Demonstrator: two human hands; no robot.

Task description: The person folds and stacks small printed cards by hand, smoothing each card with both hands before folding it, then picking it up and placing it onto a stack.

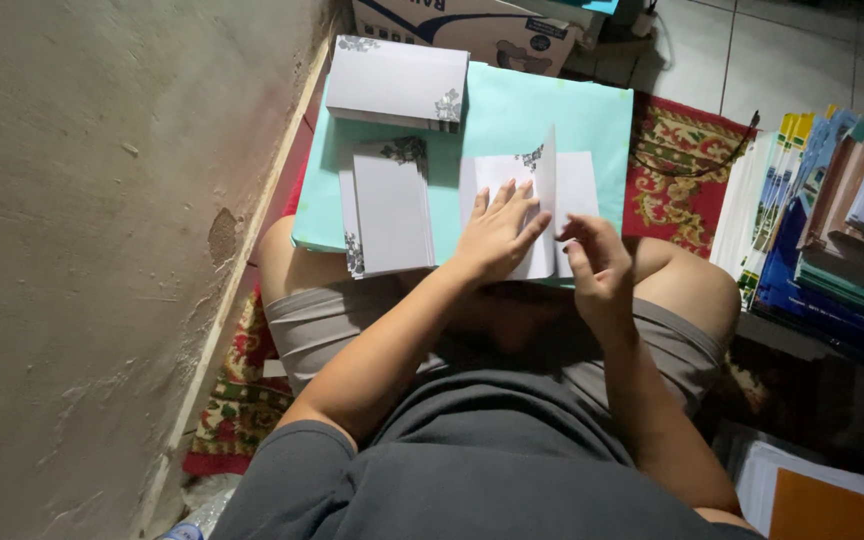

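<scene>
Left fingers: spread flat, palm down; left hand (497, 235) presses the left panel of the white card (537, 215). Nothing clasped.
Right fingers: curled at the card's lower right; right hand (597, 262) seems to pinch the right flap's edge near the fold. Grip partly hidden.
White card: on the turquoise board (542, 110), at 12 o'clock from the lap. Middle flap stands up along the crease; grey floral ornament at its top.
Progress (judgement): card half folded; crease started, flap not yet flat.
Done pile: stack of folded cards (387, 205) at 9 o'clock of the left hand, touching the board, ornament on the corners.
Second pile: grey-white card stack (397, 85) at 11 o'clock, far edge of the board. Whether folded or blank, cannot tell.
Support: board rests on the person's crossed legs; no worktop.
Floor: red patterned rug (677, 165) at 2 o'clock.
Right side: coloured paper stacks (832, 240) at 3 o'clock, well apart.
Top edge: cardboard box (472, 30) at 12 o'clock.
Left: bare wall (92, 250).
</scene>
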